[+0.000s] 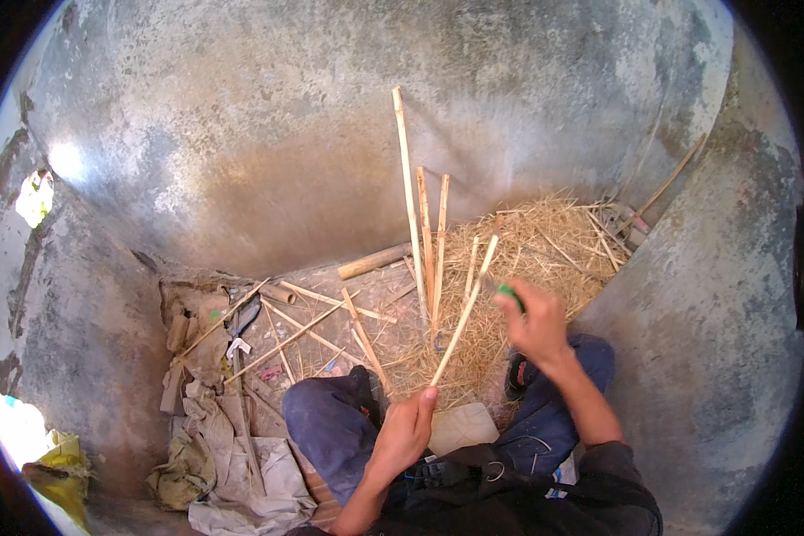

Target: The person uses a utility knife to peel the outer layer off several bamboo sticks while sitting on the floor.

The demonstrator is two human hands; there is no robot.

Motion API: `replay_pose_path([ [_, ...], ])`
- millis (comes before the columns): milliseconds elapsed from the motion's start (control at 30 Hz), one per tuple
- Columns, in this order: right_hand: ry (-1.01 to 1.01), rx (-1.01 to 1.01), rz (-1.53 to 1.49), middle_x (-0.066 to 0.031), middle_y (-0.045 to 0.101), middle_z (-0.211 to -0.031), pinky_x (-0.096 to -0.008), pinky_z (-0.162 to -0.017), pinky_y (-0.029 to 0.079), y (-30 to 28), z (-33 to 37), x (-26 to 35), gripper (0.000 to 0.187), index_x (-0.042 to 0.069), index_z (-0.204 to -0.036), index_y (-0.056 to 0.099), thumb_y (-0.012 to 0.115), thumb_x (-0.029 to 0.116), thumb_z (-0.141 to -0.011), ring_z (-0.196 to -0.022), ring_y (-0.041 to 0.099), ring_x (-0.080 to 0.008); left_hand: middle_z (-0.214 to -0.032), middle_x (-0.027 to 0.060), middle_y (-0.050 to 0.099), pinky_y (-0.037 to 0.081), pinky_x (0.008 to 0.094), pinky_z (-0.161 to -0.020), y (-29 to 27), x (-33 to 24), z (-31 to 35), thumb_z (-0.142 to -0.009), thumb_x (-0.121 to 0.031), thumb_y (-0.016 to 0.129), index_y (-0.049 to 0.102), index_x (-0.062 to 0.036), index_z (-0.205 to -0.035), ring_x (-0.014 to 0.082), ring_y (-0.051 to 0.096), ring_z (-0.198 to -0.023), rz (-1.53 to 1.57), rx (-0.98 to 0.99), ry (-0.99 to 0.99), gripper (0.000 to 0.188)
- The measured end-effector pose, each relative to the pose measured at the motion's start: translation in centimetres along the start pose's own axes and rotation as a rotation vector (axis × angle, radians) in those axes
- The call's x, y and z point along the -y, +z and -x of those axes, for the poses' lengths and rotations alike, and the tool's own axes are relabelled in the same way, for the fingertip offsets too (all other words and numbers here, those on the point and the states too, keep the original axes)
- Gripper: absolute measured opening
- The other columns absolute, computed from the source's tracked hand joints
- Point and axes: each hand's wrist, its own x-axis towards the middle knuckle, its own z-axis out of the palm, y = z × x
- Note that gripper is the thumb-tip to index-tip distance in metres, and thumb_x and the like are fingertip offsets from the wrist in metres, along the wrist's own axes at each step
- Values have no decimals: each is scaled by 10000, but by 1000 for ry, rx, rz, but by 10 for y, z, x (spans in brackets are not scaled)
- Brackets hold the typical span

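My left hand is closed around the lower end of a pale wooden stick, which slants up and away to the right. In my right hand is a green-handled knife, gripped by the handle. Its short blade, small and hard to make out, lies at the stick near the far end. Beyond the held stick, a tall pale stick and two shorter brown-marked sticks, one of them this strip, stand upright against the wall. A cream-coloured block-like thing lies between my legs.
A heap of shavings covers the floor ahead and to the right. Several loose sticks and a thick bamboo piece lie on the left and ahead. Crumpled sacking sits at lower left. Grey walls close around me.
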Motion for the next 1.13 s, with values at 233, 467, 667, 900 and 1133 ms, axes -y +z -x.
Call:
replay_pose_path([
  [233,266,-54,-4,-165,698,-771,-428,-611,505,-40,-37,-43,370,19,-1078,717,607,372,-1092,-661,694,-338,-722,47,485,433,378,-645,-7,30,18,-1181,-365,427,562,8,-924,174,444,-685,50,55,-104,473],
  [467,-85,205,-164,-143,706,-810,-435,-569,525,4,21,25,321,39,-1035,705,694,360,-1036,-685,718,-325,-723,180,589,465,425,-640,-16,-2,-5,-1144,-334,531,639,25,-1011,310,584,-655,56,-74,8,398],
  [667,-193,229,-188,-112,700,-864,-417,-568,549,9,35,57,250,67,-1046,695,746,304,-987,-696,731,-312,-709,160,628,474,402,-611,-10,-24,-11,-1116,-305,599,668,14,-1064,281,619,-657,16,-148,39,331],
  [900,-223,223,-155,-96,648,-803,-410,-548,537,4,35,62,250,74,-1039,696,742,314,-986,-668,718,-292,-699,280,613,475,518,-580,-2,-30,-11,-1106,-307,618,634,5,-1025,511,652,-696,-43,-247,105,323],
  [1133,-258,215,-106,-93,732,-895,-392,-572,568,6,35,49,294,78,-1078,720,753,352,-979,-710,749,-284,-670,277,609,470,532,-568,-3,-27,-5,-1104,-324,620,632,-3,-1013,513,649,-673,-111,-246,65,334],
])
